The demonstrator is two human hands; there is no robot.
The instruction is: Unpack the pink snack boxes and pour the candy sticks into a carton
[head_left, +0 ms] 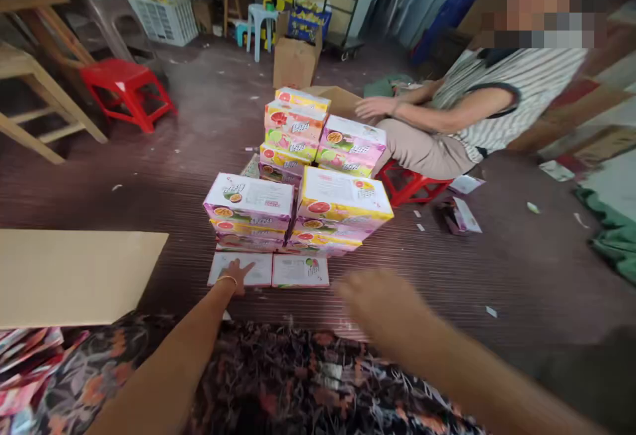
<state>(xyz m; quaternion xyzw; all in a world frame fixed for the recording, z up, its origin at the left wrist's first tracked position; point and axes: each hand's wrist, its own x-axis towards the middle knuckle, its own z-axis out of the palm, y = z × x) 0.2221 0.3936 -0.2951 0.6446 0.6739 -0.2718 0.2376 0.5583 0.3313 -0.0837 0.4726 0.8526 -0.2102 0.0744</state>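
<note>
My left hand [236, 275] rests on a low white box [259, 269] at the near side of the stacks, its fingers spread. Right beside it lies a second low white box [298, 271]. My right hand [375, 297] is over the floor to the right of these boxes, smeared by motion, and its fingers cannot be made out. Behind stand stacked fruit-print boxes: a purple-edged box [248, 198] tops the left stack, and a yellow-edged box [344, 196] tops the right one. Farther back rises a taller stack [295, 120] of similar boxes.
A co-worker [497, 104] sits on a red stool [412, 183] at the right, a hand near an open carton [338, 100]. Another red stool [126, 87] stands at the left. A cardboard flap [74, 276] and pink packets [30, 369] are near my left arm.
</note>
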